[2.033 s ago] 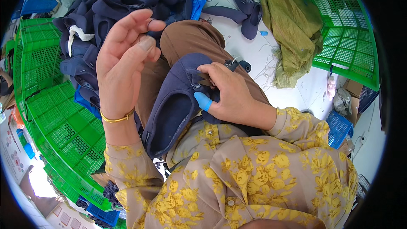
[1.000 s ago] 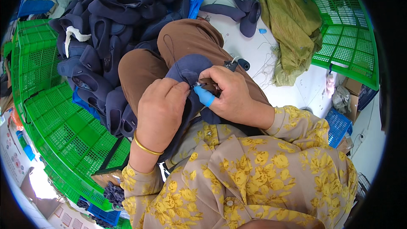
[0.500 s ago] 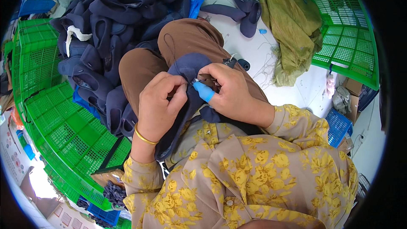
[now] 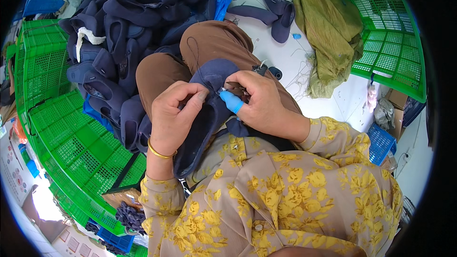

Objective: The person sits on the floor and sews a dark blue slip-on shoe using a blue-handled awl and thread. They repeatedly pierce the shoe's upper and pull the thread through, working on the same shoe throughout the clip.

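Observation:
A dark navy slip-on shoe (image 4: pixel 197 135) lies across my lap, its toe pointing away from me. My left hand (image 4: pixel 175 109) is closed in a pinch over the shoe's left edge, at a dark thread (image 4: pixel 189 50) that loops up over my knee. Whether a needle is between the fingertips is too small to tell. My right hand (image 4: pixel 262 97), with a blue finger cover (image 4: pixel 231 101) on the thumb, grips the shoe's edge by the opening. A brown, dark-edged piece (image 4: pixel 236 88) shows inside its curled fingers, partly hidden.
A heap of navy shoes (image 4: pixel 112 38) rises at the far left beside a green crate (image 4: pixel 71 147). Loose shoes (image 4: pixel 281 19) lie on the white floor ahead. An olive cloth (image 4: pixel 326 33) hangs from another green crate (image 4: pixel 388 66). A black spool (image 4: pixel 274 72) sits beyond my right hand.
My left hand has drawn a little left, away from my right hand, widening the gap between their fingertips. The right hand keeps its grip on the shoe.

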The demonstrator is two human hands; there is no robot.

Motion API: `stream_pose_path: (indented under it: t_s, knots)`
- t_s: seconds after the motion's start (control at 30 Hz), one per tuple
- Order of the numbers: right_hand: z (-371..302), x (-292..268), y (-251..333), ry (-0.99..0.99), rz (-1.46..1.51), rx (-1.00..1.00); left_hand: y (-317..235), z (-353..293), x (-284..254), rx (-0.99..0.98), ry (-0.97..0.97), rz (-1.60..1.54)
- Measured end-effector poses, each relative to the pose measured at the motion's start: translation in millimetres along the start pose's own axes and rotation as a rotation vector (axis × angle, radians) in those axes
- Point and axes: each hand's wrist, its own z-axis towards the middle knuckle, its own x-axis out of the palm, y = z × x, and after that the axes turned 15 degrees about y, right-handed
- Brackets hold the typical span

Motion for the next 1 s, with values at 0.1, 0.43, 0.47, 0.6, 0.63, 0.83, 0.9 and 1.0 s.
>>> stream_pose_path:
  t_s: [0.1, 0.43, 0.47, 0.6, 0.63, 0.83, 0.9, 1.0]
  knots:
    - [0.1, 0.5, -0.5, -0.002, 0.005, -0.001, 1.4, -2.5, 1.3, -0.011, -0.019, -0.070]
    - [1.1, -0.3, -0.8, 0.000, -0.013, -0.026, -5.1, 3.6, 6.6, 0.020, 0.044, 0.181]
    - [1.3, 0.0, -0.5, -0.001, -0.009, -0.026, -3.9, 3.7, 7.0, 0.022, 0.047, 0.183]
    - [1.5, -0.1, 0.1, -0.004, -0.011, -0.025, 3.3, 0.3, 4.7, -0.049, 0.055, -0.082]
    - [1.5, -0.3, 0.2, -0.002, -0.012, -0.024, 4.2, -0.8, 3.6, -0.060, 0.068, -0.143]
    - [1.1, -0.9, 0.6, 0.001, -0.015, -0.018, 3.4, -1.3, 0.7, -0.101, 0.103, -0.285]
    - [1.1, -0.9, 0.0, 0.002, -0.016, -0.011, 2.3, -1.1, 0.1, -0.102, 0.087, -0.303]
    - [0.5, -0.7, -2.2, 0.005, -0.018, -0.017, -0.8, -1.7, -1.8, -0.111, 0.058, -0.341]
